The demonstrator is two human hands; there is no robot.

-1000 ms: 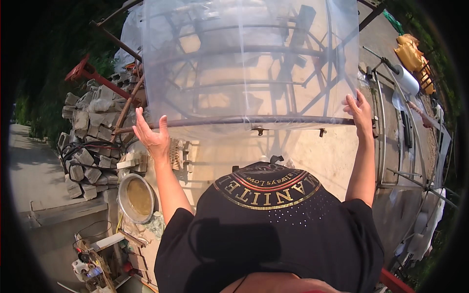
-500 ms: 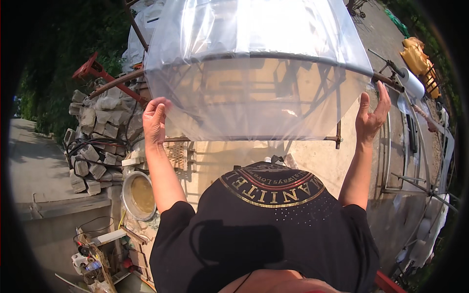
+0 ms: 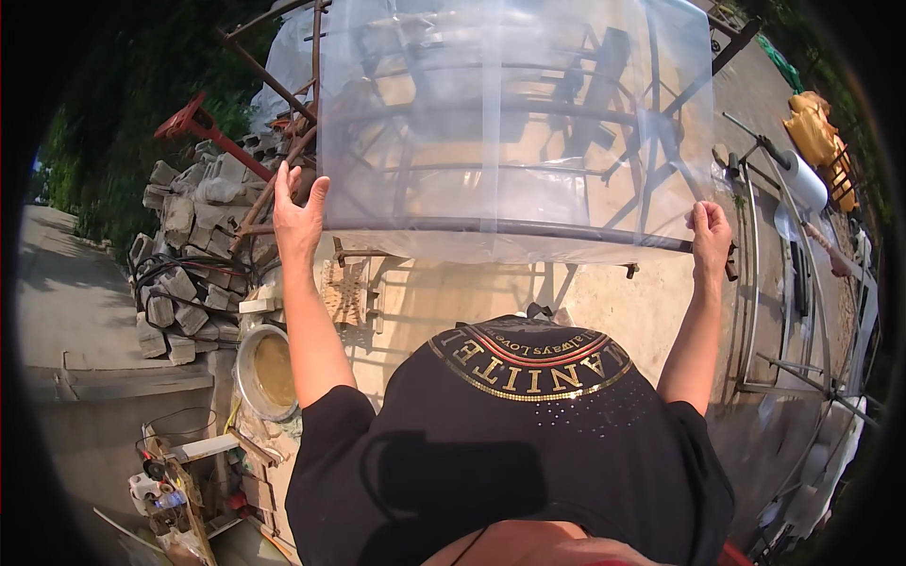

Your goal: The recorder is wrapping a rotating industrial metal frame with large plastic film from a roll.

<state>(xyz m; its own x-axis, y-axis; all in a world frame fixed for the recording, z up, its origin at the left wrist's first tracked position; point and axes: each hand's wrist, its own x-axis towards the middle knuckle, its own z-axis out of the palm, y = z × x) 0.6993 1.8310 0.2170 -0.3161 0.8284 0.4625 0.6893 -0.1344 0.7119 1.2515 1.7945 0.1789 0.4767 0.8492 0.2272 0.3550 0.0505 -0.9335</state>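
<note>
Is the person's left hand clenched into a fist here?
No: the left hand is open, its thumb spread apart from the fingers near the left edge of the clear film.

A clear plastic sheet (image 3: 566, 165) drapes over a rusty pipe frame (image 3: 269, 77). The person's left grip (image 3: 299, 222) spreads beside the sheet's left edge; the right grip (image 3: 710, 231) pinches its right edge. Concrete blocks (image 3: 179, 219) and a round basin (image 3: 245, 374) sit left, a white roll (image 3: 800, 179) right.
</note>
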